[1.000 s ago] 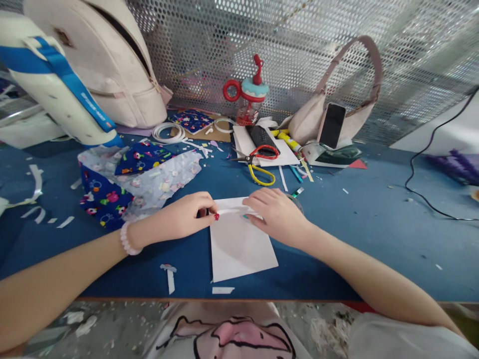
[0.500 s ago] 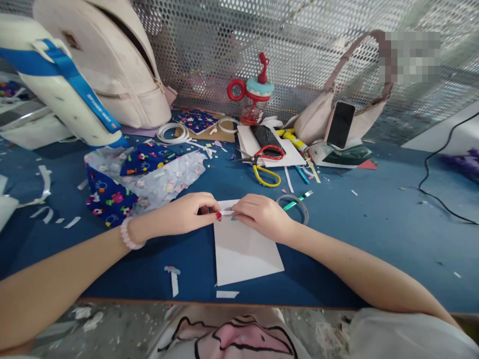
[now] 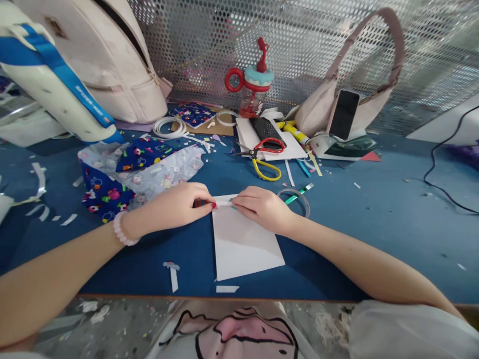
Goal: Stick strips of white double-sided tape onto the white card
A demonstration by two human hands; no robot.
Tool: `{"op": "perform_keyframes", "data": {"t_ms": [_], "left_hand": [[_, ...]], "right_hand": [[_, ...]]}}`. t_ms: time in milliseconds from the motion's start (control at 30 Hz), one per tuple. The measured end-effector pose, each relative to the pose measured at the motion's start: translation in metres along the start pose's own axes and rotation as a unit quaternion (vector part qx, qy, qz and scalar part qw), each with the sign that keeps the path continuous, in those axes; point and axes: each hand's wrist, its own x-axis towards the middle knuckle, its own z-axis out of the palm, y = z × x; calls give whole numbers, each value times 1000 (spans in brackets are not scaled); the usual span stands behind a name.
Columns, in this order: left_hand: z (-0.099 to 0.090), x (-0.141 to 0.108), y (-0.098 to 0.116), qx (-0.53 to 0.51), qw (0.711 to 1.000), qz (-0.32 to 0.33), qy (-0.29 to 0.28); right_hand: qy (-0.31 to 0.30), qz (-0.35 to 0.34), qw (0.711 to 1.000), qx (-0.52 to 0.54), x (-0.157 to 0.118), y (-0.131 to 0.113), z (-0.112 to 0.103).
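Observation:
A white sheet of paper (image 3: 247,244) lies on the blue table in front of me, with a narrow white strip (image 3: 225,203) along its far edge. My left hand (image 3: 183,204) pinches the strip's left end at the paper's far left corner. The right hand (image 3: 262,208) bends over the far edge, its fingers together on the strip's other end; the fingertips are partly hidden. Just right of that hand lie a tape ring (image 3: 307,205) and a green-handled tool (image 3: 294,198). Patterned blue paper (image 3: 105,192), creased and partly folded over, sits beyond my left forearm.
Scissors (image 3: 266,169) with red and yellow handles rest beyond the paper. Behind them stand a red-handled cup (image 3: 252,94), a phone (image 3: 344,114) against a handbag (image 3: 314,117), a backpack (image 3: 123,99) and a large bottle (image 3: 56,89). Paper scraps (image 3: 227,288) lie scattered about.
The strip has come down from just above the paper onto its far edge, with both hands lowering slightly along with it. The camera view has shifted a little.

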Motion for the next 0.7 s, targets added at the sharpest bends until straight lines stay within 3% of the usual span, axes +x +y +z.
{"op": "perform_keyframes", "data": {"t_ms": [233, 433, 700], "left_hand": [[-4, 0, -3, 69, 997, -24, 24], [0, 1, -10, 52, 996, -72, 24], [5, 5, -12, 37, 998, -53, 14]], "right_hand": [[-18, -12, 1000, 2, -2, 5, -1], [5, -64, 998, -21, 0, 5, 0], [28, -97, 992, -69, 2, 4, 4]]}}
